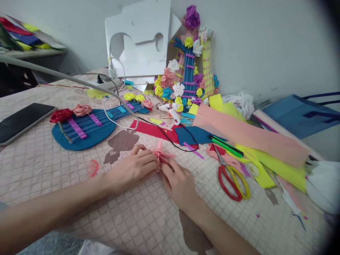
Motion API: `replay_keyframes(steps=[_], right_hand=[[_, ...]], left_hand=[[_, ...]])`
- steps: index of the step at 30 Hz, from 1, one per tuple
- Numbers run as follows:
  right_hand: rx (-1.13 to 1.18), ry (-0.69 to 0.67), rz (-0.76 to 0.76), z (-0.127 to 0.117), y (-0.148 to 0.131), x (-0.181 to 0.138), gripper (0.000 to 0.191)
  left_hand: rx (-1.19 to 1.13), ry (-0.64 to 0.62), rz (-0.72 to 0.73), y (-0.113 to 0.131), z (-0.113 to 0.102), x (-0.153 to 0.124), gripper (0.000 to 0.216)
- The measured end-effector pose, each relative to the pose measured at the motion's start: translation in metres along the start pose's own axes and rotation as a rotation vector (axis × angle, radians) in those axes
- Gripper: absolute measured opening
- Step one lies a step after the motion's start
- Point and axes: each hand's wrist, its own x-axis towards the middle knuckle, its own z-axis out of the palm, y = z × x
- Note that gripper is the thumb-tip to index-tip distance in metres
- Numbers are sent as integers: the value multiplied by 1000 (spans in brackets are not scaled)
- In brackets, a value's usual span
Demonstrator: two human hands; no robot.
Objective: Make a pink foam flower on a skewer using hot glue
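A pink folded paper flower (160,154) with pointed petals lies between my hands at the middle of the table. My left hand (142,163) is closed on its left side, fingers curled over the paper. From the right, my right hand (180,182) pinches the flower's lower edge with thumb and fingers. The fingertips partly hide the flower's base. Just beyond it are a strip of red paper (154,130) and the black cord of a white glue gun (171,110). Scissors with red and yellow handles (231,177) lie to the right of my right hand.
A blue paper guitar (85,132) with paper roses lies at left, near a phone (25,120). Decorated paper guitars (189,71) lean on the wall. A green cutter (227,146) and pink paper (247,132) lie at right. A white cable (79,80) crosses the left side.
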Motion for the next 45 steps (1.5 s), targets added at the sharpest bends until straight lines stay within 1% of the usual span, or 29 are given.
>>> replay_keyframes(steps=[4,6,9,13,15,19,25,31,34,36,37,39,43,45], right_hand=[[18,7,40,-1,0,-3,18],[28,6,62,-2,1,-4,16],[47,11,85,-2,2,-5,13],[71,15,85,-2,2,-7,12],[79,8,87,-2,2,-8,13],[104,0,78,-1,3,-12,18],[131,49,66,0,5,-13,22],[152,55,69,1,6,-14,23],[170,48,73,2,8,-15,23],[168,32,74,3,8,-15,23],[162,23,73,3,8,-15,23],[144,8,71,3,8,-14,23],[111,-12,70,1,8,-14,24],[98,-19,68,0,9,-14,26]], left_hand=[[-120,-8,-22,-1,-3,0,9],[-182,20,-54,-3,-5,0,11],[-288,102,-151,-10,-8,2,6],[-491,153,-298,-21,-10,4,15],[-517,166,-338,-26,-9,5,17],[-479,220,-355,-32,-7,8,17],[-511,246,-339,-36,-8,12,17],[-541,258,-332,-41,-5,12,20],[-533,243,-340,-41,-7,12,25],[-483,202,-324,-38,-10,12,30],[-445,174,-299,-35,-12,12,32],[-356,133,-199,-28,-15,11,30],[-178,29,-24,-11,-14,10,13],[-121,4,9,-6,-10,10,10]])
